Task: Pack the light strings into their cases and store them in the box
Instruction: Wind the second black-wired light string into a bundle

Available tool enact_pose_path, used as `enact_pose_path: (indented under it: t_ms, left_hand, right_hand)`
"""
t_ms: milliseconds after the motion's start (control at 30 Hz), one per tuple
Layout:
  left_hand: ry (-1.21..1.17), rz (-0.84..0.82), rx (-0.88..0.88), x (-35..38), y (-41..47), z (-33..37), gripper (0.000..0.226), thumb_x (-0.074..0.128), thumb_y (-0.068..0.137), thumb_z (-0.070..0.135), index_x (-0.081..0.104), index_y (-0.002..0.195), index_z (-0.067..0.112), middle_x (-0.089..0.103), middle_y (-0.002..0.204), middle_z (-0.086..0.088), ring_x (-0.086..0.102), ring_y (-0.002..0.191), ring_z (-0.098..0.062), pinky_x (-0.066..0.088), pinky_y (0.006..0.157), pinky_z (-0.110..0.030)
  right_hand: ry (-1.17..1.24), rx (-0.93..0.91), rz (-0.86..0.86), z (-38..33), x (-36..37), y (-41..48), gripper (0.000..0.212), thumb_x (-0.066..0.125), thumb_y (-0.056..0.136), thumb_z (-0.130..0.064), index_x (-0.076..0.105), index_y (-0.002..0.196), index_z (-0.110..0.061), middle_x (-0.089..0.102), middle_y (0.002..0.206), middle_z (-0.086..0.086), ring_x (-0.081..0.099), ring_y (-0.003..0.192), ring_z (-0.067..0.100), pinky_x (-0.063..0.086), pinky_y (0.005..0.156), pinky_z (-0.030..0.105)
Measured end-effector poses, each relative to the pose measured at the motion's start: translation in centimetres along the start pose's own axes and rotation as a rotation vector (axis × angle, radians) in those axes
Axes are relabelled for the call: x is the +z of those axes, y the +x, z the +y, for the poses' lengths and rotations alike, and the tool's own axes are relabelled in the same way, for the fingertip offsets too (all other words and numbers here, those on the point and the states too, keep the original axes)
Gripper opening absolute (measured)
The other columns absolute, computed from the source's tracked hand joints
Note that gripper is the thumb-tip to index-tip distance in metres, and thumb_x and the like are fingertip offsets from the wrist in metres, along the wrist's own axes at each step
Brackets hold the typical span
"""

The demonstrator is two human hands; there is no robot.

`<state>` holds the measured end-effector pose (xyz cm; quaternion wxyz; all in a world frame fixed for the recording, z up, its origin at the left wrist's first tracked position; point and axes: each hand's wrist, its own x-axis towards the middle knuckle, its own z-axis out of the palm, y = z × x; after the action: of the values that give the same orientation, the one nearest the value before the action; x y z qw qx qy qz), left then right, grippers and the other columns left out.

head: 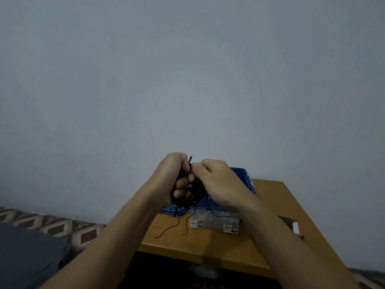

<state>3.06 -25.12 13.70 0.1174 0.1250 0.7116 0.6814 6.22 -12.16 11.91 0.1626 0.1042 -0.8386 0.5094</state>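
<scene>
Low in the middle of the frame I see my left hand curled shut around a coiled black light string, while my right hand pinches the wire near its upright end. Loose strands dangle toward the wooden table, above two clear cases beside the blue box.

Bystanders around the work surface

A wooden table is sitting against a plain grey wall, a patterned fabric is lying at left, and a small red-and-white object is resting at the table's right edge.
</scene>
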Motion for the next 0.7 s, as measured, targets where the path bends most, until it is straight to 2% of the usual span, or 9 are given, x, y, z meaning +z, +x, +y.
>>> enact_pose_path:
  t_ms: [100,167,233,333,400,467,533,600,700]
  left_hand:
    - [0.002,0.020,0.021,0.2,-0.1,-0.1,0.025,0.038,0.077,0.012,0.047,0.054,0.005,0.027,0.038,-0.003,0.018,0.031,-0.016,0.030,0.048,-0.029]
    - [0.008,0.047,0.027,0.3,-0.1,-0.3,0.024,0.040,0.076,0.011,0.048,0.055,0.004,0.028,0.038,-0.003,0.019,0.031,-0.017,0.029,0.047,-0.028]
    - [0.017,0.079,0.048,0.5,-0.1,-0.6,0.023,0.042,0.075,0.011,0.050,0.055,0.003,0.029,0.038,-0.005,0.019,0.031,-0.017,0.028,0.046,-0.027]
    - [0.004,0.110,0.102,0.6,0.0,-1.0,0.023,0.043,0.076,0.010,0.051,0.055,0.003,0.030,0.039,-0.006,0.020,0.032,-0.017,0.026,0.043,-0.024]
    - [-0.014,0.099,0.128,0.5,0.0,-1.3,0.026,0.043,0.077,0.011,0.052,0.053,0.003,0.030,0.039,-0.006,0.020,0.033,-0.017,0.025,0.045,-0.027]
    - [-0.030,0.049,0.142,0.3,-0.1,-1.5,0.030,0.042,0.079,0.012,0.052,0.052,0.005,0.030,0.039,-0.006,0.021,0.034,-0.018,0.028,0.048,-0.029]
    - [-0.062,0.001,0.135,0.1,-0.3,-1.7,0.032,0.042,0.080,0.013,0.053,0.051,0.006,0.030,0.039,-0.005,0.021,0.033,-0.018,0.032,0.050,-0.031]
    - [-0.094,-0.030,0.125,0.0,-0.2,-1.8,0.032,0.041,0.081,0.013,0.054,0.053,0.006,0.030,0.038,-0.004,0.022,0.032,-0.017,0.036,0.051,-0.031]
    - [-0.149,-0.059,0.109,-0.3,-0.1,-1.9,0.032,0.039,0.082,0.013,0.053,0.055,0.005,0.030,0.037,-0.002,0.021,0.031,-0.016,0.040,0.051,-0.030]
  right_hand:
    - [-0.042,0.011,-0.009,-0.1,-0.1,-0.2,0.042,0.044,0.105,-0.034,0.062,0.069,-0.022,0.047,0.062,0.007,0.041,0.057,0.019,0.035,0.059,0.039]
    - [-0.054,0.017,-0.012,-0.1,0.0,-0.3,0.043,0.042,0.107,-0.036,0.062,0.072,-0.021,0.053,0.065,0.018,0.046,0.059,0.027,0.042,0.060,0.047]
    - [-0.040,0.035,-0.017,0.0,0.1,-0.3,0.042,0.040,0.107,-0.038,0.064,0.079,-0.016,0.067,0.086,0.029,0.062,0.076,0.044,0.054,0.075,0.058]
    - [-0.024,0.071,-0.043,-0.1,0.3,-0.4,0.046,0.039,0.103,-0.045,0.064,0.090,-0.008,0.068,0.100,0.030,0.064,0.095,0.049,0.053,0.084,0.066]
    - [0.000,0.073,-0.059,0.0,0.2,-0.2,0.045,0.039,0.101,-0.049,0.063,0.090,-0.012,0.069,0.101,0.028,0.064,0.098,0.050,0.056,0.081,0.062]
    - [0.036,0.085,-0.063,0.3,-0.1,-0.1,0.037,0.039,0.106,-0.044,0.061,0.092,-0.018,0.073,0.103,0.019,0.066,0.101,0.045,0.055,0.068,0.046]
    - [0.069,0.101,-0.058,0.5,-0.3,-0.1,0.032,0.039,0.108,-0.039,0.060,0.095,-0.019,0.075,0.104,0.012,0.068,0.101,0.040,0.051,0.066,0.038]
    - [0.130,0.112,-0.059,0.7,-0.3,-0.2,0.032,0.041,0.108,-0.038,0.060,0.094,-0.016,0.074,0.104,0.015,0.070,0.098,0.040,0.058,0.079,0.048]
    - [0.182,0.121,-0.076,0.8,-0.1,-0.1,0.034,0.043,0.108,-0.038,0.061,0.094,-0.013,0.073,0.104,0.020,0.072,0.087,0.035,0.055,0.094,0.058]
